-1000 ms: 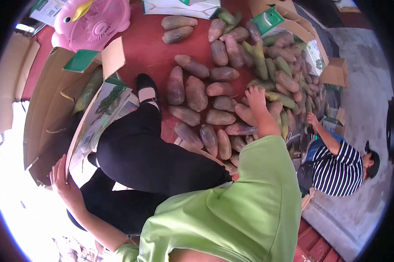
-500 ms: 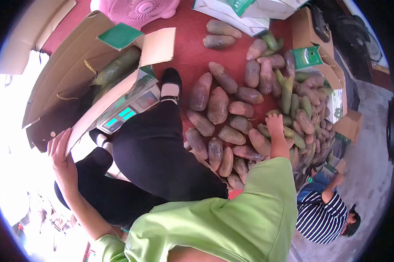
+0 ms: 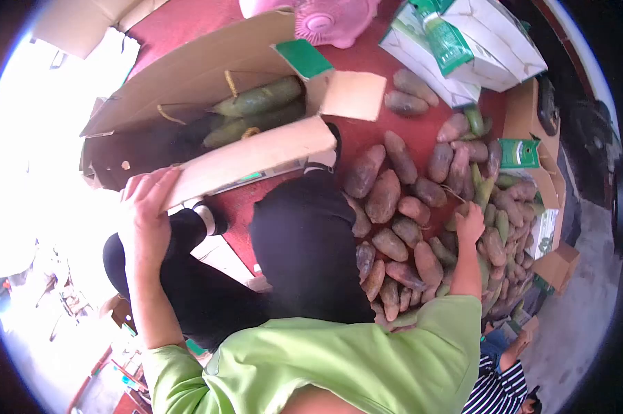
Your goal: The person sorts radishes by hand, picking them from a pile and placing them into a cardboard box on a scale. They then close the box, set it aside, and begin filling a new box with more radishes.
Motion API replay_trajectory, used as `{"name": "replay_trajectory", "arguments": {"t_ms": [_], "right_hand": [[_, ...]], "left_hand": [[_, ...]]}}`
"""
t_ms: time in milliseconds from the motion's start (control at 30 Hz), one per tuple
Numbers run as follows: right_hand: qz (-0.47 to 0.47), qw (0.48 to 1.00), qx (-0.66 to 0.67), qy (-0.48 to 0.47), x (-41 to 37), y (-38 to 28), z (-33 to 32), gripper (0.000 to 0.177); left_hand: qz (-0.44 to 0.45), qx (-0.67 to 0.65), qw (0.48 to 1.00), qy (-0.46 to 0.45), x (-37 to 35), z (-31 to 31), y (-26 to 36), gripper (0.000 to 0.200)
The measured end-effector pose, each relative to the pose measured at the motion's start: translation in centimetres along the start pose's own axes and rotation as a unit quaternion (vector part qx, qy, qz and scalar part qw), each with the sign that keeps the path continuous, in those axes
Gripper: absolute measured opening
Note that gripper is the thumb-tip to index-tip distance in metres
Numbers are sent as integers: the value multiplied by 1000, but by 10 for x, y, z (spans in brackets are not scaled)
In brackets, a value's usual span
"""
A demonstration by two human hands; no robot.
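My left hand (image 3: 148, 200) is closed over the rim of an open cardboard box (image 3: 256, 152), thumb and fingers on its near wall. Inside the box lie large green radishes (image 3: 263, 96); part of its floor is in shadow. My right hand (image 3: 469, 222) reaches into the heap on the right, its fingers curled round a greenish radish (image 3: 452, 223) that they mostly hide. A thin root or stalk (image 3: 453, 194) sticks up beside those fingers. Around it lie many soil-reddened radishes (image 3: 382, 196). Under the box a digital scale (image 3: 253, 176) shows a lit green display.
A pink fan (image 3: 332, 22) stands at the back on the red floor covering (image 3: 367, 124). White and green cartons (image 3: 491, 41) lie at the back right. Another cardboard box (image 3: 547, 172) borders the heap. A person in a striped top (image 3: 494, 386) is at the lower right.
The view has turned, so the box and heap appear shifted right. My right hand stays at the heap, fingers now more curled, with a thin stalk beside them. My left hand keeps the box rim.
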State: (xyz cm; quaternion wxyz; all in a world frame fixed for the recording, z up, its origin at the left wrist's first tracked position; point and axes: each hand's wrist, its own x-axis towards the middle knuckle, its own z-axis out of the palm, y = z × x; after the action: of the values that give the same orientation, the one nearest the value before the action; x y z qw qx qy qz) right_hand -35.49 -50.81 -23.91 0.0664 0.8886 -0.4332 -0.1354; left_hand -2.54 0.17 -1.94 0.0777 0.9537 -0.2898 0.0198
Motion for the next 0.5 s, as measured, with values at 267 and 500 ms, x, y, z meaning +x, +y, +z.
{"name": "replay_trajectory", "arguments": {"t_ms": [267,500], "right_hand": [[39,940,305,144,-9,9,8,49],[43,741,648,172,-16,-37,-127,31]], "left_hand": [[46,8,999,-14,-9,-5,-9,37],[53,-22,998,-32,-15,-9,-12,38]]}}
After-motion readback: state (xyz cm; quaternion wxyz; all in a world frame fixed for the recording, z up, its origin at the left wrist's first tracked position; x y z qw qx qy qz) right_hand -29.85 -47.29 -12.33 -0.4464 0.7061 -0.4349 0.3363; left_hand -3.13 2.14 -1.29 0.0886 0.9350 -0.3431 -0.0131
